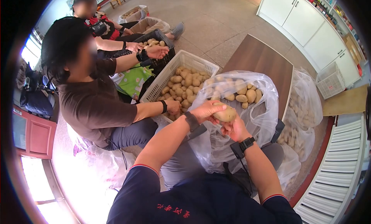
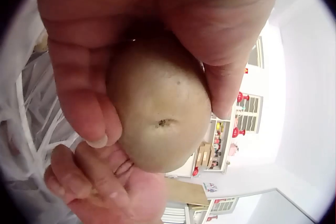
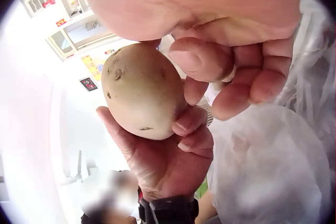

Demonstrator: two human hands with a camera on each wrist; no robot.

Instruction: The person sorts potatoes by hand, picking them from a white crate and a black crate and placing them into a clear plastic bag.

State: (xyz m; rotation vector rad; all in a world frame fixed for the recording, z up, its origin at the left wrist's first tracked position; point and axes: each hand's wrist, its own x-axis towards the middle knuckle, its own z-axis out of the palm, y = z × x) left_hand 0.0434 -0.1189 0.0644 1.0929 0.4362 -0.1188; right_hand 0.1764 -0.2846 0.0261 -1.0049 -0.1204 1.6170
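Your left hand (image 1: 207,111) grips a potato (image 1: 225,113) between thumb and fingers, holding it up in front of you, above an open clear plastic bag (image 1: 266,89). The potato is smooth and pale brown, with small dark pits in its skin. Your right hand (image 1: 235,130) is just beside it, the fingers curled in and nothing visible in their grasp; whether they touch the potato, you cannot tell.

More potatoes (image 1: 247,94) show in the mouth of the bag, which spreads over the near end of a dark wood-topped table (image 1: 255,58). To the left of the table is a white crate (image 1: 193,60) of potatoes. A person in a brown shirt (image 1: 91,104) sits on your left, one hand down in that crate and the other raised over a black crate (image 1: 169,50) that also holds potatoes. A green printed cloth or bag (image 1: 133,80) lies beside that person. Farther back is a second person in red and black (image 1: 104,27), near two more bagged loads.

On the right, clear sacks of potatoes (image 1: 303,104) stand beside the table, with a white plastic basket (image 1: 331,81) and white cabinets (image 1: 305,21) beyond.
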